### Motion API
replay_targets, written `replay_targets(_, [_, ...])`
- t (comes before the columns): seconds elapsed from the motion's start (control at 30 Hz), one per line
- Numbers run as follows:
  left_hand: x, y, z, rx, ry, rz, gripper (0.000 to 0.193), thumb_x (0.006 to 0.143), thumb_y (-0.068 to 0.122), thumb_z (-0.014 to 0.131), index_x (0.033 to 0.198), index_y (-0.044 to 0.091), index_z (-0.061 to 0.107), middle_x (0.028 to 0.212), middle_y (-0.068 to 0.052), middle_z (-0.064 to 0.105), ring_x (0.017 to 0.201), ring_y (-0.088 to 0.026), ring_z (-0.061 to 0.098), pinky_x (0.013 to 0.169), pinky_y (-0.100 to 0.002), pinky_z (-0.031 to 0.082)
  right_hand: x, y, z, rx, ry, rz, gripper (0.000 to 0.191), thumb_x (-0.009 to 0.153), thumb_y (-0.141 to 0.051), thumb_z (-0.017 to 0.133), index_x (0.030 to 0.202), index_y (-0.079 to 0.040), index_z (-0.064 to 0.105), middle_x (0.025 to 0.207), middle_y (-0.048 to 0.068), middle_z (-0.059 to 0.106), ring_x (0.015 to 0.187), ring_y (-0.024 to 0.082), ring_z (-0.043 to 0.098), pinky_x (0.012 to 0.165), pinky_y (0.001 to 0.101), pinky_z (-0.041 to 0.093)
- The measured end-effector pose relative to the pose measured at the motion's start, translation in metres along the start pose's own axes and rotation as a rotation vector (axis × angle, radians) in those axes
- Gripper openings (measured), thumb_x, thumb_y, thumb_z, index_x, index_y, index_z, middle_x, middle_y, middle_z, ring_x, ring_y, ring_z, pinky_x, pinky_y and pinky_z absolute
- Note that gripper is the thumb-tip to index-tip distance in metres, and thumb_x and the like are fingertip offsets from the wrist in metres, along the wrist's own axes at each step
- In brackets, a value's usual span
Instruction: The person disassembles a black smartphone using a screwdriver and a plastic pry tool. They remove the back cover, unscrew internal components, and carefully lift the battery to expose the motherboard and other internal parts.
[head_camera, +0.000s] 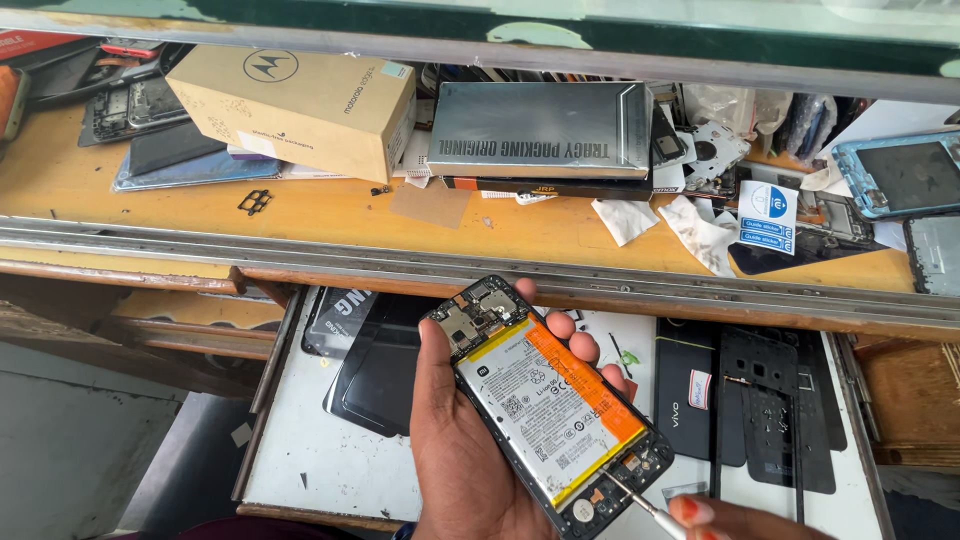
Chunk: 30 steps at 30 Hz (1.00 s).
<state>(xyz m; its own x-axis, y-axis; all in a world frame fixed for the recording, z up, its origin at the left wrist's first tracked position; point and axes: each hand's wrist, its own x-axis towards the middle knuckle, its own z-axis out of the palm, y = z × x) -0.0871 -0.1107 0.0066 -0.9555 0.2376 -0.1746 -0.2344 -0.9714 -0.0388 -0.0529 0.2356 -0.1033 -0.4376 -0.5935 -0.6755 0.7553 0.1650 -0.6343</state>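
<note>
Head view: one camera looks down over the hands and an open drawer.
Left hand (465, 450): at about 6 o'clock of the picture, its grip wrapped around an opened phone (548, 405), thumb on the near edge, fingertips curling over the far edge.
Phone: back cover off, tilted from 11 o'clock to 5 o'clock; a white battery (545, 400) with an orange strip fills its middle, the circuit board (478, 315) sits at the 11 o'clock end.
Right hand (740, 518): low at 5 o'clock, mostly out of frame; its grip pinches a thin metal tool (640, 505) whose tip touches the phone's lower end.
Doing it well: I judge the tip should stay on the small parts below the battery, clear of the battery's skin, with light pressure and the left hand holding the phone steady.
Drawer (330, 470): white floor beneath the hands; black phone covers (770, 400) lie at 3 o'clock.
Tabletop (330, 215): at 12 o'clock, carrying a tan box (295, 105), a silver box (540, 130) and scattered phone parts.
</note>
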Motion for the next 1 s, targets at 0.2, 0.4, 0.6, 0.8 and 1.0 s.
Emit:
replay_targets(0.2, [0.0, -0.003, 0.006, 0.158, 0.23, 0.021, 0.063, 0.092, 0.061, 0.044, 0.128, 0.011, 0.06, 0.095, -0.012, 0.064, 0.09, -0.026, 0.068, 0.082, -0.051, 0.059, 0.003, -0.006, 0.008, -0.02, 0.062, -0.04, 0.039, 0.096, -0.022, 0.062, 0.133, -0.012, 0.065, 0.12, 0.013, 0.06, 0.102, 0.027, 0.053, 0.083, 0.0411, 0.042])
replay_targets(0.4, [-0.002, -0.007, 0.011, 0.255, 0.279, 0.111, 0.049, 0.091, 0.039, 0.062, 0.132, 0.012, 0.062, 0.088, -0.011, 0.063, 0.078, -0.025, 0.068, 0.073, -0.05, 0.062, -0.009, -0.007, 0.008, -0.069, 0.219, -0.161, 0.032, 0.095, -0.015, 0.065, 0.127, -0.012, 0.07, 0.108, 0.013, 0.065, 0.087, 0.029, 0.057, 0.071, 0.042, 0.046])
replay_targets(0.6, [-0.003, -0.003, 0.005, 0.257, 0.121, 0.145, 0.052, 0.099, 0.042, 0.063, 0.141, 0.011, 0.06, 0.094, -0.011, 0.061, 0.078, -0.025, 0.067, 0.075, -0.05, 0.064, 0.01, -0.031, 0.055, -0.273, 0.924, -0.312, 0.028, 0.095, -0.008, 0.069, 0.121, -0.013, 0.075, 0.095, 0.014, 0.07, 0.071, 0.031, 0.061, 0.059, 0.0429, 0.049])
replay_targets(0.8, [-0.001, -0.016, 0.002, 0.452, 0.25, 0.113, 0.06, 0.088, 0.046, 0.062, 0.135, 0.009, 0.06, 0.083, -0.01, 0.064, 0.07, -0.022, 0.065, 0.064, -0.043, 0.058, 0.063, -0.054, 0.124, -0.764, 1.001, -0.534, 0.026, 0.085, -0.01, 0.071, 0.11, -0.012, 0.076, 0.087, 0.004, 0.081, 0.085, 0.01, 0.075, 0.07, 0.0276, 0.059])
replay_targets(1.0, [0.0, -0.019, -0.006, 0.555, 0.176, 0.092, 0.064, 0.088, 0.046, 0.061, 0.14, 0.009, 0.057, 0.086, -0.008, 0.065, 0.076, -0.02, 0.065, 0.07, -0.039, 0.057, 0.043, -0.064, 0.129, -0.654, 0.978, -0.729, 0.022, 0.096, -0.008, 0.068, 0.114, -0.005, 0.081, 0.102, 0.007, 0.071, 0.089, 0.015, 0.068, 0.074, 0.0272, 0.059])
